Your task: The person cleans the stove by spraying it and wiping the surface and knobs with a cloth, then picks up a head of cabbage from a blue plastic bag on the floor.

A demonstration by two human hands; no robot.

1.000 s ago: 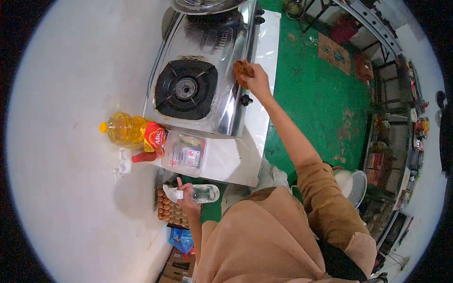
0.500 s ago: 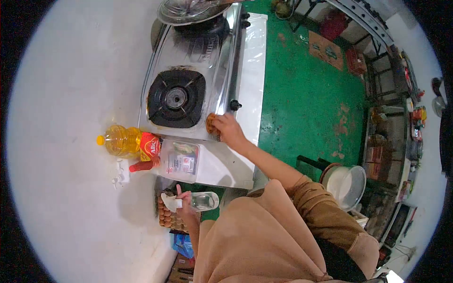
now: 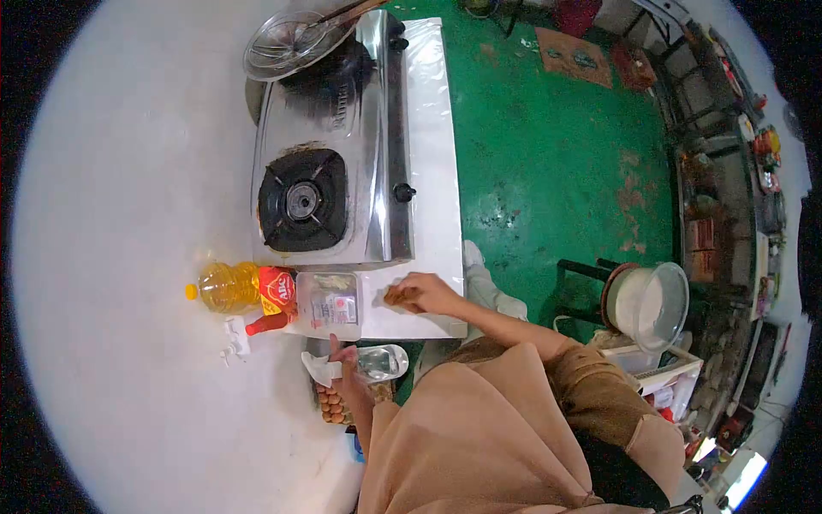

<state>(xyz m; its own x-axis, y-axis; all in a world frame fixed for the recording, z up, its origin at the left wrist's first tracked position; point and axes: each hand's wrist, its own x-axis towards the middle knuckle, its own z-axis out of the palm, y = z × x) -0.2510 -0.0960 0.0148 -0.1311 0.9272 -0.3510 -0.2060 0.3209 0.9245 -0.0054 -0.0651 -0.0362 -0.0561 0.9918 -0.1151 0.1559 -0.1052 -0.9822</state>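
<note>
Left of the frame's centre, our right hand [image 3: 431,295] had its fingers clamped on one crumpled brown wad [image 3: 400,295] at the glossy white tabletop [image 3: 435,163]. Below, our left hand [image 3: 349,374] had its fingers wrapped around one clear spray bottle [image 3: 383,363] with a white nozzle. One clear rectangular plastic container [image 3: 329,306] sat between the wad and two bottles, one yellow [image 3: 229,287], one red-labelled [image 3: 276,289].

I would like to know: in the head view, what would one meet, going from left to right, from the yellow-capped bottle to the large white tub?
Yellow-capped oil bottle → red-capped ABC bottle → clear plastic box → brown cloth or sponge → right hand → large white tub.
</note>
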